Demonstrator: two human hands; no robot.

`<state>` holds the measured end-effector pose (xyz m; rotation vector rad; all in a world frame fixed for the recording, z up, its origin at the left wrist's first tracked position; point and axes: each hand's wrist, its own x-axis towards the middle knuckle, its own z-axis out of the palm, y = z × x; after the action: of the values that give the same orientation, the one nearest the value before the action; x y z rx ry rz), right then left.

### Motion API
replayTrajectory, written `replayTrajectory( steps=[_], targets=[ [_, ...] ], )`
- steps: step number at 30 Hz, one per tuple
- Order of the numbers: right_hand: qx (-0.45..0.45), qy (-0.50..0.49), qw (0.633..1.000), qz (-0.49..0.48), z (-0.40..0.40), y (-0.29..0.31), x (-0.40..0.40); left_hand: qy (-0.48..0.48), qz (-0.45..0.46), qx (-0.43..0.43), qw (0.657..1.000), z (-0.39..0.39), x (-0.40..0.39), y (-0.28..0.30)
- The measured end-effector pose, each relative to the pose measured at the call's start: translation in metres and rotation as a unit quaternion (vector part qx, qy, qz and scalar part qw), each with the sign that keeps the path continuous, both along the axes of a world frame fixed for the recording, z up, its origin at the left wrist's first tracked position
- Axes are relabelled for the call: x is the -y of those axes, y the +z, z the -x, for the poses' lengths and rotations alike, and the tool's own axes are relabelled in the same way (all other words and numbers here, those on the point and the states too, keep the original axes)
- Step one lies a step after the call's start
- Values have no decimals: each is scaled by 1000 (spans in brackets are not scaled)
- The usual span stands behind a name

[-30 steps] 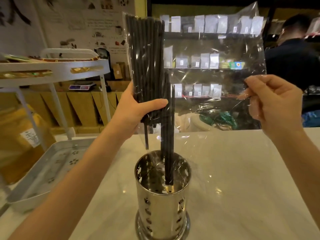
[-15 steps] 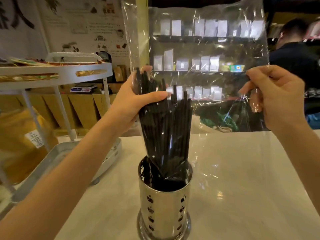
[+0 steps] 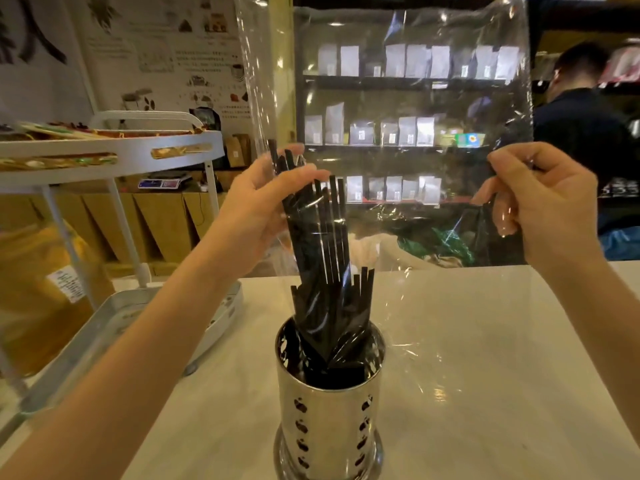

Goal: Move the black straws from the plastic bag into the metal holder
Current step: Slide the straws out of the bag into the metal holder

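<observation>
Now we have the black straws [image 3: 323, 271] standing mostly in the metal holder [image 3: 329, 410], lower ends down inside it, upper ends leaning left and fanned out unevenly. The plastic bag [image 3: 398, 116] is held upright above the holder, its open mouth tucked into the rim so straws drop straight in; its upper part looks empty. Our left hand [image 3: 263, 209] is curled loosely around the top of the bundle through the film, fingers partly spread, probably to steady the taller straws and keep them from tipping out. Our right hand [image 3: 540, 202] is pinching the bag's right edge, holding the film taut and clear of the straws. The holder sits on the pale counter [image 3: 485, 375]. Judgement: transfer nearly complete; the bag remains to be lifted free.
</observation>
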<state>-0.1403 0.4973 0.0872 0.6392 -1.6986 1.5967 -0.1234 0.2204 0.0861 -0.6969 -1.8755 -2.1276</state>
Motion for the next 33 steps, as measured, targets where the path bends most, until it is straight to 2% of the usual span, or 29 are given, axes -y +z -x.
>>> replayTrajectory(
  steps=[3,8,12,17,21,28,33],
  targets=[
    [-20,-13,1000,-18,-1,-4,2,-19,21,35,999,0,1,-8],
    [-47,-44,998,-30,-1,-8,3,-123,55,38,990,-8,-1,-33],
    [-56,-55,996,-33,0,-11,7,-159,58,58,984,-9,-4,-44],
    [-58,-72,995,-41,1,-10,11,-88,62,74,991,-6,-3,-46],
    [-72,-73,995,-19,2,2,11,-82,49,58,994,-10,1,-33],
    [-89,-86,992,-32,-2,12,14,-126,23,42,991,-22,0,-17],
    [-80,-95,992,-29,-2,11,14,-115,49,22,992,-27,0,-16]
  ],
)
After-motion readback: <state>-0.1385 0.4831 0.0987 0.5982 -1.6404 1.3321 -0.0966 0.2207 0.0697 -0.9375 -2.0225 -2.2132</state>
